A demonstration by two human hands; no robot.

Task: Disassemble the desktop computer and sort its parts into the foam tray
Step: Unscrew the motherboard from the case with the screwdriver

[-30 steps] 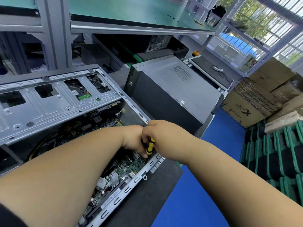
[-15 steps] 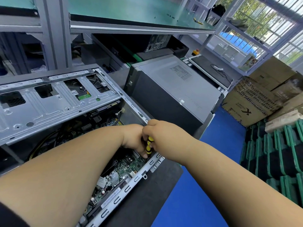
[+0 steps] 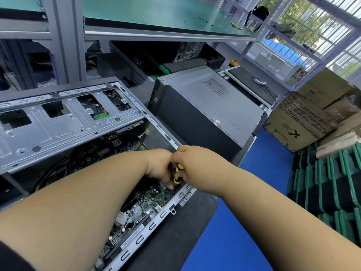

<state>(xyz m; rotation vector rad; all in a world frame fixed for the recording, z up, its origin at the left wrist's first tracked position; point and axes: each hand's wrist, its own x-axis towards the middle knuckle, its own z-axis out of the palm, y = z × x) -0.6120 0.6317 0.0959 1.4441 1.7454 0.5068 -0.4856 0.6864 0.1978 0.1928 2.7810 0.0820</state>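
Observation:
An open desktop computer case (image 3: 58, 122) lies on its side at the left, its green motherboard (image 3: 156, 198) showing below a metal drive cage. My right hand (image 3: 195, 165) grips a yellow-and-black screwdriver (image 3: 178, 175) that points down at the board near the case's right rim. My left hand (image 3: 160, 167) reaches into the case beside it, fingertips down at the screwdriver's tip; what they touch is hidden. No foam tray is plainly in view.
A closed grey computer tower (image 3: 207, 106) lies just behind my hands. A green-topped workbench (image 3: 156, 16) runs across the back. Cardboard boxes (image 3: 312, 114) and stacked green-and-black crates (image 3: 332, 182) stand at the right on a blue floor (image 3: 244, 212).
Both hands have stayed at the same spot in the case. The screwdriver has shifted only slightly in my right hand.

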